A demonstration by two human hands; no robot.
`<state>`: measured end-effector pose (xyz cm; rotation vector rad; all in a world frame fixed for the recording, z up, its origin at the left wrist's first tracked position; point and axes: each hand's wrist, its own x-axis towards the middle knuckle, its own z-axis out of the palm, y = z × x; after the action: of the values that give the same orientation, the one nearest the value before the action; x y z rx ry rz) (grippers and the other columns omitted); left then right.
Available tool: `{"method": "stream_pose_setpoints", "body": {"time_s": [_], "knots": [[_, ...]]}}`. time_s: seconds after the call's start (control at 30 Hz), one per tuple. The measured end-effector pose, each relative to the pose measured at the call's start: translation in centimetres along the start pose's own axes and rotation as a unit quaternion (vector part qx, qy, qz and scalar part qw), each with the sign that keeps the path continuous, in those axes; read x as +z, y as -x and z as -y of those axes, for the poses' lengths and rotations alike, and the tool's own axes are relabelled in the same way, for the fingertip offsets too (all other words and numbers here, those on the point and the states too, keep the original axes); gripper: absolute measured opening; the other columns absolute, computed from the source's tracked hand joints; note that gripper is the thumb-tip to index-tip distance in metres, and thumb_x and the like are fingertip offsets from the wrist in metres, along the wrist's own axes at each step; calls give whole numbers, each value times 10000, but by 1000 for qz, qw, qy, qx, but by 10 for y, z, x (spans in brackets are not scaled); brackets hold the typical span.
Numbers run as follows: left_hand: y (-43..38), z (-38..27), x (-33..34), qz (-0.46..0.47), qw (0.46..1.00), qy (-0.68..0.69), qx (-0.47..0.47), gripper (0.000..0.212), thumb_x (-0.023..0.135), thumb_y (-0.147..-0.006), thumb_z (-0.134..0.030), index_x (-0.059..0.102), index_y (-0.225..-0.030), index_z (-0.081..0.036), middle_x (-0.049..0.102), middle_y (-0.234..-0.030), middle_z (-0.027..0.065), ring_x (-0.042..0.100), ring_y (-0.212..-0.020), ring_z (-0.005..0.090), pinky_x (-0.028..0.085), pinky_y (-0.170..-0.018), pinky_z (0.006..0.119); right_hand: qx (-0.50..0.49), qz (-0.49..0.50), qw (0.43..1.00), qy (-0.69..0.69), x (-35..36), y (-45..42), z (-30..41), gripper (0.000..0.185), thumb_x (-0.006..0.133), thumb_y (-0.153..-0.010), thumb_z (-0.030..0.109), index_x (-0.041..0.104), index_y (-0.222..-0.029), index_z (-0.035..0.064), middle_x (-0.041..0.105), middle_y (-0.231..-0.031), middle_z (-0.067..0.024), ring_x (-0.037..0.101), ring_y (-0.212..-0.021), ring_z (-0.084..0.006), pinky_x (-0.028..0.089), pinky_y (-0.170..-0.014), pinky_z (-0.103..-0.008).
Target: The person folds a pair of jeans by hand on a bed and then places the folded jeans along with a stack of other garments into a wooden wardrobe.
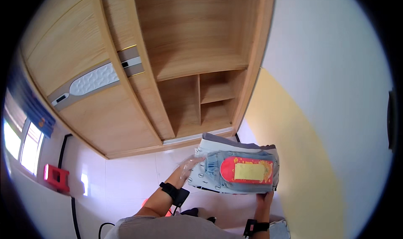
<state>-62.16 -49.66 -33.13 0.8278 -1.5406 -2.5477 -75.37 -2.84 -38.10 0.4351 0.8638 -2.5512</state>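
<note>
A stack of folded clothes (201, 179) is held up between my two hands, before the wardrobe. White fabric with dark printed marks shows in it, and a dark grey folded garment (226, 140) lies along its far edge. On top is a light blue denim garment (214, 166) with a gathered waist. A red envelope (228, 169) with a yellow paper slip (249, 171) rests on the denim. My left hand (193, 162) grips the stack's left side, clear plastic film over it. My right hand (265, 197) supports the near right corner from below; its fingers are mostly hidden.
The wardrobe's open section has a large upper compartment (195, 28) and smaller lower cubbies (217, 88). Its sliding door (94, 119) stands at left. A red plastic stool (57, 178) is by the window wall. Grey fabric (278, 229) lies at lower right, beside the yellow-and-white wall (292, 138).
</note>
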Motion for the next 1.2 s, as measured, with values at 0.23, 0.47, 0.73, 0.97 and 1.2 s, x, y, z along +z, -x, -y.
{"method": "stream_pose_setpoints", "body": {"time_s": [0.23, 0.47, 0.73, 0.97, 1.2], "knots": [[1, -4, -15, -34, 993, 52, 103, 581, 900, -1263, -304, 804, -1689, 80, 941, -1513, 200, 948, -1272, 344, 777, -1127, 518, 42, 38, 997, 44, 27, -66, 40, 596, 845, -1251, 307, 722, -1789, 82, 814, -1746, -140, 764, -1597, -367, 618, -1334, -666], [106, -50, 84, -88, 994, -5, 62, 507, 860, -1277, -273, 825, -1694, 14, 916, -1581, 166, 901, -1351, 302, 716, -1187, 450, 34, 23, 999, 34, -2, -85, 60, 598, 843, -1243, 294, 726, -1791, 83, 811, -1760, -146, 759, -1613, -381, 611, -1349, -684], [148, -84, 124, -144, 989, 18, 21, 451, 709, -1318, -107, 830, -1752, -122, 837, -1734, 153, 799, -1581, 306, 603, -1375, 439, 31, 27, 999, 33, -16, -105, 77, 601, 841, -1234, 280, 730, -1792, 85, 806, -1776, -153, 752, -1631, -398, 604, -1366, -705], [168, -96, 113, -156, 987, 6, 35, 471, 720, -1311, -102, 810, -1773, -125, 835, -1735, 155, 795, -1582, 304, 600, -1373, 439, 31, 32, 999, 19, -22, -117, 69, 604, 839, -1227, 267, 733, -1793, 86, 802, -1789, -159, 747, -1647, -412, 598, -1380, -724], [170, -86, 81, -155, 986, 4, 63, 489, 746, -1300, -113, 790, -1787, -118, 838, -1730, 157, 795, -1575, 300, 600, -1366, 438, 29, 36, 999, 2, -24, -125, 58, 607, 836, -1219, 254, 736, -1794, 88, 799, -1803, -165, 741, -1663, -427, 592, -1395, -742]]}}
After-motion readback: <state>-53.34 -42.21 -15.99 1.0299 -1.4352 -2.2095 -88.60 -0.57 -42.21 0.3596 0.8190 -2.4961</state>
